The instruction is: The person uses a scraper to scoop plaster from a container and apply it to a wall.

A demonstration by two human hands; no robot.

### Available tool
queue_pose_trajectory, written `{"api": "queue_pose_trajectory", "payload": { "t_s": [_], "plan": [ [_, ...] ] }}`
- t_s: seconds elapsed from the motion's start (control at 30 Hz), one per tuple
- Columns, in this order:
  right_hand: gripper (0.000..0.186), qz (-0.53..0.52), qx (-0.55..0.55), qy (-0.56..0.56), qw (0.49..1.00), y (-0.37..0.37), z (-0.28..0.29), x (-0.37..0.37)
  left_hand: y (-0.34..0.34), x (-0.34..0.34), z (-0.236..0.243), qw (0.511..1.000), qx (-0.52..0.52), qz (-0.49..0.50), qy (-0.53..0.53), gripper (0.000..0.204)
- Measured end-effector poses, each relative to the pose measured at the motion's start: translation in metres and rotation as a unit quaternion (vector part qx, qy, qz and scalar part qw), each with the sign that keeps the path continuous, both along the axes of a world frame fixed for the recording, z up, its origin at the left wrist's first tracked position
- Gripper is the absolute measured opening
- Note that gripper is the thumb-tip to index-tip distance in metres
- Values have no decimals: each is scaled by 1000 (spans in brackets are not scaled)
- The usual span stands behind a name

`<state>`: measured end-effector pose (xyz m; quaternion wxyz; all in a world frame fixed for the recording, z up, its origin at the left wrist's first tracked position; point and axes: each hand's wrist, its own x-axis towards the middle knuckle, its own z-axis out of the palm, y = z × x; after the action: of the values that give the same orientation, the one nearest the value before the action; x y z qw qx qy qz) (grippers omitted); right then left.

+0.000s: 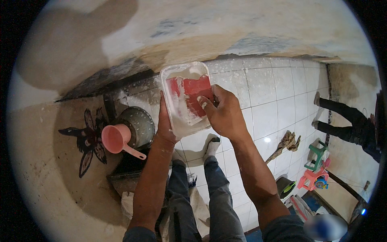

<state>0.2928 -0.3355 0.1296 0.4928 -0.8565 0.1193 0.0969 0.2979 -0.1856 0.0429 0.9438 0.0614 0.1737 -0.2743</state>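
Observation:
A clear rectangular plastic container [183, 128] smeared with white paste is held up below the wall. My left hand [165, 123] is closed round its left side. Over its right side, my right hand [219, 111] grips a red flat plastic spreader [181, 88] streaked with white paste, its thumb pressed on the face. The spreader lies inside the container's outline. Some white paste is on the right thumb.
A pink dipper [113, 139] rests by a metal pot [141, 127] at left. A person in dark trousers [346, 113] stands at right on the tiles [264, 117], near green [315, 155] and pink [310, 179] stools and a brown cloth [284, 147]. The stained wall [201, 28] fills the top.

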Motion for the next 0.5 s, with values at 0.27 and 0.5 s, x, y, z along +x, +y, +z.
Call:
{"api": "queue_pose_trajectory", "payload": {
  "t_s": [0.27,0.5],
  "plan": [
    [15,-68,250,101,961,-26,-5,1,-5,2,14,996,-55,-16,-62,67],
    [12,-153,373,64,913,-40,-30,9,11,-1,-12,989,-86,93,-72,59]
  ]
}}
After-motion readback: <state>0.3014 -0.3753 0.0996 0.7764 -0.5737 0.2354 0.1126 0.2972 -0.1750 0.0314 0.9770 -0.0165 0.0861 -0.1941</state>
